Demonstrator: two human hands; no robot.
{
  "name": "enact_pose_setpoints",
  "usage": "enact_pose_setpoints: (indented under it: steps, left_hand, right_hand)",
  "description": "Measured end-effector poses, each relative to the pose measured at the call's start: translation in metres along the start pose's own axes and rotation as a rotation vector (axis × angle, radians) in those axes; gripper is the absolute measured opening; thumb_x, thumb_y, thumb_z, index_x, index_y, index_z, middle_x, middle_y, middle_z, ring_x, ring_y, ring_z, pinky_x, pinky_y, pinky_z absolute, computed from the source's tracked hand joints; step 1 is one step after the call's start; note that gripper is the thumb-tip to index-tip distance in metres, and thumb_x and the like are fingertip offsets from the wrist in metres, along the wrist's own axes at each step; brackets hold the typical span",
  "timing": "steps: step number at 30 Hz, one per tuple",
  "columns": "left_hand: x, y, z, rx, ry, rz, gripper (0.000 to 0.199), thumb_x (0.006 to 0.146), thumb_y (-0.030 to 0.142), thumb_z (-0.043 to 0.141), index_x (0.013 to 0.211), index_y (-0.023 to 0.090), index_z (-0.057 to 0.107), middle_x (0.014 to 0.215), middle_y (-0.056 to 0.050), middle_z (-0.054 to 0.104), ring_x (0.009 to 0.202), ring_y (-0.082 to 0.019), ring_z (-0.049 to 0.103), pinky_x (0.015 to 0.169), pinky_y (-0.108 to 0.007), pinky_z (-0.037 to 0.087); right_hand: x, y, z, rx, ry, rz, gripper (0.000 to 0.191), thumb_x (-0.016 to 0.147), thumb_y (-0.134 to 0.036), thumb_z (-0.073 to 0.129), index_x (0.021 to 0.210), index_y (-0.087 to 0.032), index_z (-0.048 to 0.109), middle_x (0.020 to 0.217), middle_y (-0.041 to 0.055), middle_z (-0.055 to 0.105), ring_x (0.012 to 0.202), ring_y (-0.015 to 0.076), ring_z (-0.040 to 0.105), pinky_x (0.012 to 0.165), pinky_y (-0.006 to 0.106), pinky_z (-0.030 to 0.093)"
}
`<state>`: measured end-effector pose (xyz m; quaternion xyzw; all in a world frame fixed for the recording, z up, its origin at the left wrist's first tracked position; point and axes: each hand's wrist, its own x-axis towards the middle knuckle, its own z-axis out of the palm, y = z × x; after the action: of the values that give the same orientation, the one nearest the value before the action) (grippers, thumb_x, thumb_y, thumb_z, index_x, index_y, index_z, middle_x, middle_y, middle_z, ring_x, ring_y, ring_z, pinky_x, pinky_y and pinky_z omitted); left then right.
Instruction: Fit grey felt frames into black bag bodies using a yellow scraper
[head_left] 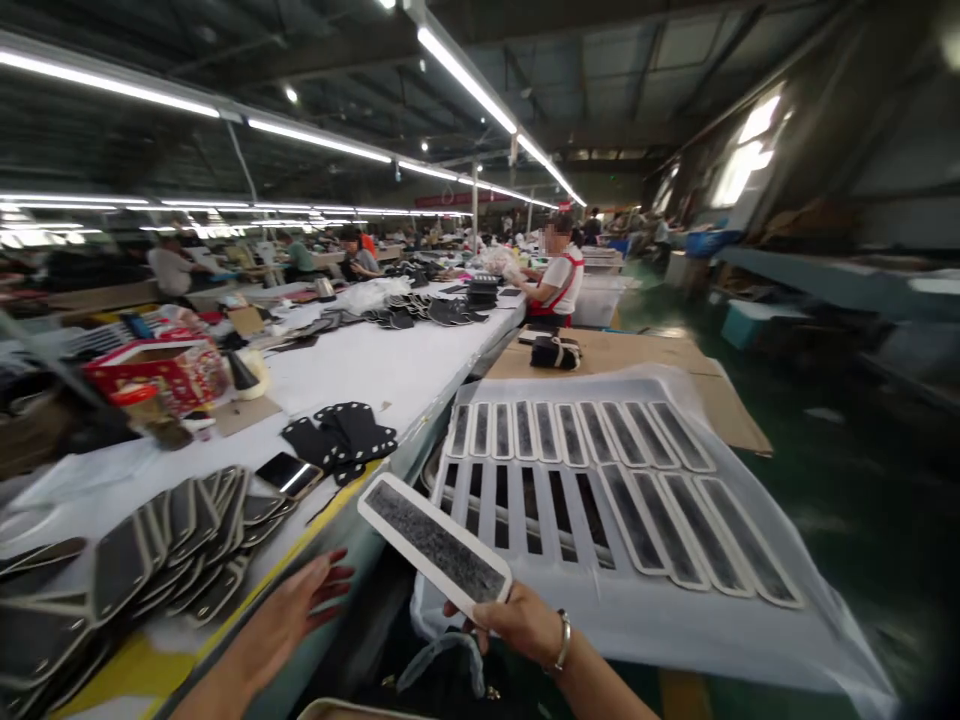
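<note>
My right hand [521,622], with a bangle [562,642] on its wrist, grips the near end of a long, round-cornered panel [435,540]. It has a white border and a speckled dark-grey centre, and it is held tilted in the air between the two tables. Over the left table's yellow edge, my left hand [289,615] holds nothing and its fingers are apart. Similar panels [682,530] lie in two rows on a plastic-covered surface [600,615] to the right. Some nearer slots there show dark gaps without a panel.
Overlapping dark pieces with pale edging [172,540] pile up on the white table [337,370] at left. Beyond them are a phone [289,475], black hole-edged pieces [345,435] and a red box [161,370]. A co-worker [559,275] stands farther along; cardboard [622,350] lies behind the panels.
</note>
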<state>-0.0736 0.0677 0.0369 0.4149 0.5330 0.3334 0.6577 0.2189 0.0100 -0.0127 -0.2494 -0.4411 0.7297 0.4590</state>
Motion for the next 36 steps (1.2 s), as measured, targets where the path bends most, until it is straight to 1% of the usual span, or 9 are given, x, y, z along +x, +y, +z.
enact_pose_setpoints:
  steps: [3, 8, 12, 17, 23, 25, 27, 31, 36]
  left_hand:
    - [-0.004, 0.018, 0.008, -0.180, -0.050, 0.053, 0.044, 0.071, 0.052, 0.066, 0.100, 0.023, 0.051, 0.084, -0.002, 0.065, 0.072, -0.016, 0.064, 0.066, -0.030, 0.054]
    - [-0.008, 0.059, 0.024, -0.055, -0.089, 0.040, 0.034, 0.070, 0.040, 0.069, 0.088, 0.020, 0.049, 0.056, 0.004, 0.057, 0.042, -0.010, 0.052, 0.044, -0.021, 0.046]
    - [-0.029, 0.078, 0.010, 0.306, -0.289, 0.244, 0.042, 0.063, 0.033, 0.076, 0.098, 0.018, 0.059, 0.071, -0.001, 0.063, 0.056, -0.012, 0.057, 0.048, -0.020, 0.044]
    - [-0.045, 0.073, 0.023, 0.287, -0.115, 0.597, 0.045, 0.054, 0.033, 0.080, 0.094, 0.015, 0.067, 0.095, -0.005, 0.067, 0.093, -0.022, 0.060, 0.083, -0.031, 0.047]
    - [-0.080, 0.077, 0.044, 0.400, 0.083, 0.740, 0.036, 0.062, 0.039, 0.072, 0.086, 0.013, 0.069, 0.089, -0.006, 0.071, 0.094, -0.026, 0.061, 0.089, -0.037, 0.046]
    - [-0.091, 0.084, 0.042, 0.464, 0.120, 0.762, 0.032, 0.065, 0.036, 0.069, 0.087, 0.013, 0.070, 0.090, -0.005, 0.071, 0.094, -0.025, 0.062, 0.090, -0.035, 0.046]
    - [-0.099, 0.089, 0.044, 0.486, 0.108, 0.774, 0.031, 0.067, 0.036, 0.067, 0.088, 0.013, 0.069, 0.090, -0.005, 0.071, 0.093, -0.024, 0.063, 0.089, -0.034, 0.046]
    - [-0.110, 0.090, 0.064, 0.475, -0.020, 0.796, 0.033, 0.070, 0.037, 0.066, 0.093, 0.013, 0.068, 0.090, -0.004, 0.071, 0.092, -0.023, 0.063, 0.088, -0.033, 0.046]
    - [-0.122, 0.085, 0.073, 0.468, -0.129, 0.767, 0.031, 0.075, 0.039, 0.061, 0.093, 0.014, 0.067, 0.091, -0.003, 0.070, 0.088, -0.021, 0.063, 0.082, -0.031, 0.048]
  right_hand:
    - [-0.005, -0.013, 0.008, 0.085, -0.137, 0.072, 0.023, 0.071, -0.030, 0.067, 0.070, -0.007, 0.069, 0.079, 0.0122, 0.068, 0.063, 0.0148, 0.062, 0.058, 0.023, 0.049]
    - [-0.022, -0.028, 0.005, 0.471, -0.195, 0.208, 0.045, 0.081, -0.035, 0.054, 0.043, -0.012, 0.050, 0.068, 0.0080, 0.066, 0.066, 0.0205, 0.067, 0.058, 0.027, 0.055]
    - [-0.041, -0.044, 0.010, 0.583, -0.170, 0.155, 0.052, 0.085, -0.032, 0.049, 0.038, -0.016, 0.032, 0.064, 0.0047, 0.062, 0.061, 0.0172, 0.066, 0.050, 0.024, 0.054]
    - [-0.051, -0.056, 0.045, 0.537, -0.122, 0.204, 0.056, 0.084, -0.039, 0.050, 0.038, -0.016, 0.028, 0.058, 0.0023, 0.057, 0.049, 0.0114, 0.060, 0.035, 0.017, 0.046]
    - [-0.073, -0.087, 0.041, 0.068, 0.337, 0.180, 0.079, 0.075, -0.080, 0.018, 0.070, -0.013, 0.059, 0.087, 0.0152, 0.064, 0.053, 0.0151, 0.059, 0.033, 0.022, 0.040]
    - [-0.085, -0.099, 0.038, -0.257, 0.537, 0.026, 0.072, 0.078, -0.077, 0.024, 0.085, -0.015, 0.060, 0.108, 0.0185, 0.060, 0.078, 0.0229, 0.064, 0.052, 0.031, 0.052]
    - [-0.092, -0.105, 0.049, -0.734, 0.644, -0.149, 0.063, 0.078, -0.069, 0.042, 0.110, -0.017, 0.054, 0.128, 0.0173, 0.049, 0.110, 0.0297, 0.053, 0.083, 0.043, 0.050]
    - [-0.081, -0.094, 0.099, -1.494, 0.491, -0.276, 0.091, 0.070, -0.059, 0.064, 0.140, -0.014, 0.025, 0.143, 0.0177, 0.031, 0.131, 0.0334, 0.028, 0.107, 0.051, 0.026]
    - [-0.057, -0.076, 0.121, -1.571, 0.336, -0.262, 0.058, 0.084, -0.045, 0.053, 0.132, -0.017, 0.037, 0.126, 0.0142, 0.049, 0.114, 0.0273, 0.048, 0.095, 0.043, 0.040]
